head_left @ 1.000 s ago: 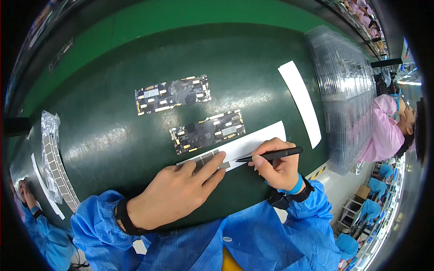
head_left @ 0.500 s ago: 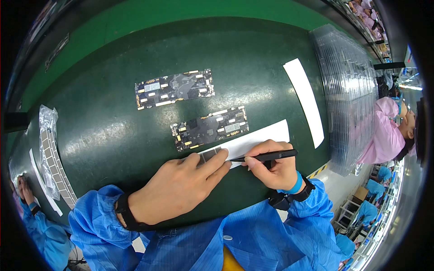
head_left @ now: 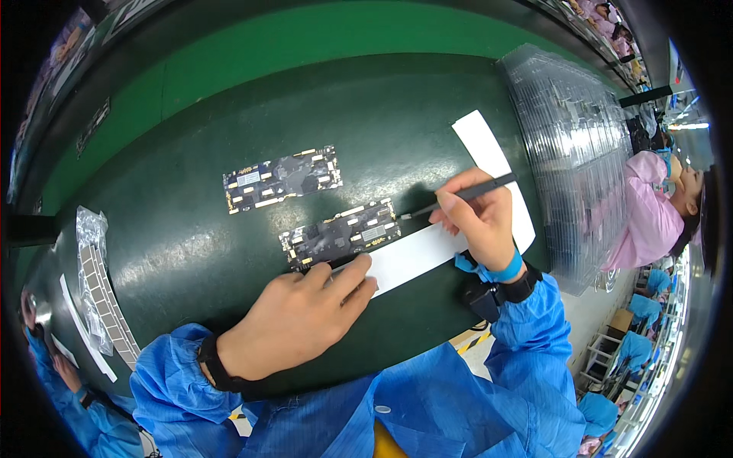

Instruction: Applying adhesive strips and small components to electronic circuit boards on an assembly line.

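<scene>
My left hand [head_left: 294, 320] lies with outstretched fingers on the left end of a white paper strip [head_left: 416, 261], which sticks out to the right. That end of the strip is hidden under the fingers. In my right hand [head_left: 485, 221] is a black pair of tweezers [head_left: 495, 184], pinched and slanting down to the left. A small greyish piece shows at its tip, just off the right end of the nearer black circuit board [head_left: 324, 240]. This board lies right behind the strip. A second circuit board [head_left: 286, 182] lies farther back on the green table.
Another white strip [head_left: 482, 141] lies behind my right hand. Stacked clear plastic trays [head_left: 569, 153] stand at the right edge. On the left are a clear plastic bag [head_left: 92, 229], a sheet of grey stickers [head_left: 103, 286] and a co-worker's hand [head_left: 67, 372].
My right hand has moved the tweezers up and away from the strip by my left fingers to the near board's right end. My left hand stays on the strip. The whole view has shifted slightly.
</scene>
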### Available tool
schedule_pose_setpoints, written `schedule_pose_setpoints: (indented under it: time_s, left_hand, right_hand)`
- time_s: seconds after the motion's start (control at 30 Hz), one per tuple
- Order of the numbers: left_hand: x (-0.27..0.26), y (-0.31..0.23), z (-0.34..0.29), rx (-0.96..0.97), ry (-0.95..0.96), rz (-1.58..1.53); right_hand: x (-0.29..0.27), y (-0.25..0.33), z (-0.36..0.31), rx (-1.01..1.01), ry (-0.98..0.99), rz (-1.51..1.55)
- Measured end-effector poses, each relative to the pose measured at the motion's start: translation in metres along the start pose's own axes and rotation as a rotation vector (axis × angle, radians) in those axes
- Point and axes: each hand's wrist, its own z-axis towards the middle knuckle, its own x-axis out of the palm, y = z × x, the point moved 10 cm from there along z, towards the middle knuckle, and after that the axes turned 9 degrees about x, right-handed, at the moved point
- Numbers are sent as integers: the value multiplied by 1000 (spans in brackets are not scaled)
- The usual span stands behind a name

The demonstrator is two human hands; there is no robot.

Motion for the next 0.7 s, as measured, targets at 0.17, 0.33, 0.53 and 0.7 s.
schedule_pose_setpoints:
  time_s: [0.17,0.33,0.53,0.7]
  left_hand:
    - [-17,25,17,-61,-89,58]
    - [-12,33,24,-80,-49,55]
    - [-9,37,28,-85,-52,34]
    - [-8,37,29,-91,-46,22]
  right_hand:
    - [3,-6,8,22,33,54]
    - [6,-10,9,26,57,80]
    - [14,-13,7,14,125,65]
    - [18,-11,6,-24,152,-25]
